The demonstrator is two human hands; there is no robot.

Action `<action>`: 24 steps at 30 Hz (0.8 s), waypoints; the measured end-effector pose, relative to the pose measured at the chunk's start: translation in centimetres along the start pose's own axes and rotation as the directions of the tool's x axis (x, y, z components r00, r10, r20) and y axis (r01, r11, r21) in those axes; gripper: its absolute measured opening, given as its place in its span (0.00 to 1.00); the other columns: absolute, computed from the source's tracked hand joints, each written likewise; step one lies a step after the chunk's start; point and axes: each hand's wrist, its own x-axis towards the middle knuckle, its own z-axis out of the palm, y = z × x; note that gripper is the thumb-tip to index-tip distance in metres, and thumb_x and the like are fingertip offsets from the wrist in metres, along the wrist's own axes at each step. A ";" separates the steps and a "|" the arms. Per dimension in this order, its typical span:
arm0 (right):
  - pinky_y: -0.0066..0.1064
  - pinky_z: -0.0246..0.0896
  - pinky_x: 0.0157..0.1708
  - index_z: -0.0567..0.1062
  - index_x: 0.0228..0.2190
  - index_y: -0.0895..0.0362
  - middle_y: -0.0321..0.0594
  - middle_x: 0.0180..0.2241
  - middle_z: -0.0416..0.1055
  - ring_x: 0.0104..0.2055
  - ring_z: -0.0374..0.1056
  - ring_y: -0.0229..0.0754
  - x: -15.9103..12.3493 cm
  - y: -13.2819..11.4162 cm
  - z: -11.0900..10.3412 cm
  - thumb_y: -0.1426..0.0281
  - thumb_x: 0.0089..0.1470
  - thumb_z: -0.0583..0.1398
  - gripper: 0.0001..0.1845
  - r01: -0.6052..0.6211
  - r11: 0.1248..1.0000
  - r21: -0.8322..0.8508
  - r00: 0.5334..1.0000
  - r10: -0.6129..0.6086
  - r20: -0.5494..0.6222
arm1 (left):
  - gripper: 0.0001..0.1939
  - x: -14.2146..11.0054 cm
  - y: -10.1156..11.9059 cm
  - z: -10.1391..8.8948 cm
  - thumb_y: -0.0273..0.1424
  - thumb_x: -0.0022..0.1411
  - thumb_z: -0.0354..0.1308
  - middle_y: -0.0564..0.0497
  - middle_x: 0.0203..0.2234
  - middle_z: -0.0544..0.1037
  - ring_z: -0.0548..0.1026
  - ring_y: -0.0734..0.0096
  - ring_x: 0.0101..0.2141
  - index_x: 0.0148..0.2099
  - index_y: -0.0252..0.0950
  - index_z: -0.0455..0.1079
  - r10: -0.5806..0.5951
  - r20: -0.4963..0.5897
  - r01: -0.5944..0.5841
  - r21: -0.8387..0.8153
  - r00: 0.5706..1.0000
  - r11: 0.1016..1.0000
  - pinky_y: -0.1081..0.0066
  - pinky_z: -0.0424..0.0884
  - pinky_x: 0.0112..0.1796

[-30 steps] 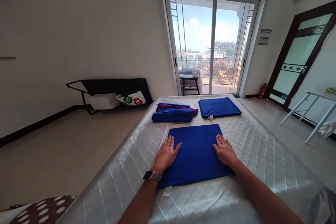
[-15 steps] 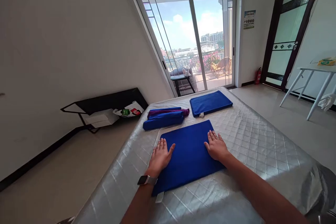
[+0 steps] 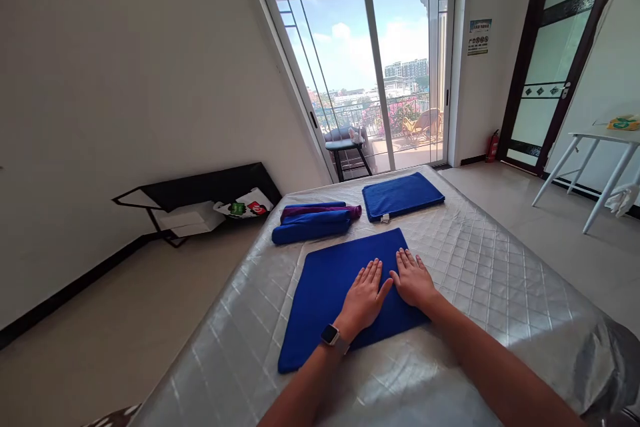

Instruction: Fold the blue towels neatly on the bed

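From where I stand, the left hand (image 3: 363,297) and right hand (image 3: 414,280) lie flat, gripping nothing, on the rectangular blue cloth (image 3: 317,300) atop the silvery quilted mattress (image 3: 240,320), and smoothing would go best with even, light pressure

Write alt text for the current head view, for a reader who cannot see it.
A person's left hand and right hand lie flat, close together, on a blue cloth on a silvery quilted mattress. Beyond lie bundled blue and purple cloths and a second blue cloth, before a glass sliding door.
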 end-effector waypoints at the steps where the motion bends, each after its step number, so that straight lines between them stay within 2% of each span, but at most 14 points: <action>1: 0.42 0.29 0.70 0.48 0.70 0.67 0.49 0.72 0.40 0.74 0.34 0.45 0.0 -0.1 -0.1 0.59 0.68 0.41 0.36 -0.009 1.000 0.000 1.000 0.009 0.003 | 0.33 -1.0 -1.3 -0.2 0.46 0.75 0.33 0.40 0.68 0.60 0.55 0.57 0.68 0.72 0.32 0.53 -0.029 0.018 0.029 0.012 0.999 1.000 0.53 0.56 0.66; 5: 0.43 0.28 0.70 0.48 0.70 0.65 0.47 0.72 0.39 0.74 0.33 0.43 0.1 -0.2 -0.2 0.58 0.68 0.40 0.36 -0.008 1.000 -0.011 1.000 0.008 0.019 | 0.37 -6.0 -6.9 -0.6 0.48 0.74 0.30 0.39 0.69 0.57 0.52 0.56 0.69 0.72 0.28 0.53 -0.198 0.059 0.194 0.064 0.979 0.979 0.53 0.54 0.66; 9: 0.43 0.28 0.70 0.48 0.70 0.66 0.47 0.72 0.39 0.74 0.33 0.43 0.1 0.0 -0.1 0.58 0.69 0.40 0.36 -0.008 0.999 -0.050 1.000 0.009 0.011 | 0.40 -10.6 -10.8 -0.3 0.51 0.73 0.28 0.37 0.69 0.57 0.51 0.54 0.69 0.72 0.26 0.50 -0.323 0.002 0.322 0.069 0.946 0.944 0.51 0.54 0.66; 11: 0.43 0.27 0.71 0.48 0.70 0.66 0.47 0.72 0.40 0.74 0.33 0.43 0.0 0.0 -0.1 0.58 0.69 0.40 0.36 -0.014 0.997 -0.079 1.000 0.014 0.002 | 0.41 -11.7 -11.3 -0.2 0.52 0.72 0.28 0.36 0.69 0.56 0.51 0.54 0.69 0.72 0.25 0.50 -0.361 -0.014 0.361 0.049 0.933 0.931 0.52 0.54 0.66; 14: 0.43 0.28 0.71 0.50 0.69 0.66 0.48 0.71 0.43 0.74 0.35 0.44 -0.1 -0.3 -0.4 0.58 0.69 0.40 0.36 -0.012 0.991 -0.134 1.000 0.009 -0.021 | 0.43 -11.9 -11.0 -0.1 0.53 0.71 0.29 0.35 0.69 0.56 0.52 0.54 0.69 0.71 0.24 0.52 -0.398 -0.033 0.399 0.018 0.917 0.917 0.54 0.55 0.66; 19: 0.45 0.28 0.71 0.54 0.68 0.69 0.51 0.70 0.46 0.74 0.37 0.47 -1.2 -0.9 -1.1 0.62 0.68 0.40 0.34 0.003 0.969 -0.245 0.995 -0.028 -0.097 | 0.43 -11.4 -10.4 0.3 0.53 0.71 0.27 0.34 0.68 0.60 0.55 0.52 0.68 0.71 0.23 0.53 -0.359 -0.121 0.363 0.010 0.925 0.932 0.51 0.56 0.65; 24: 0.44 0.32 0.70 0.54 0.69 0.65 0.48 0.71 0.46 0.74 0.38 0.46 -3.8 -0.6 -0.3 0.61 0.69 0.40 0.34 0.029 0.970 -0.239 0.998 -0.040 -0.042 | 0.41 -11.4 -10.9 1.3 0.53 0.72 0.30 0.35 0.67 0.61 0.56 0.52 0.68 0.72 0.27 0.51 -0.341 -0.157 0.346 0.002 0.927 0.938 0.50 0.57 0.64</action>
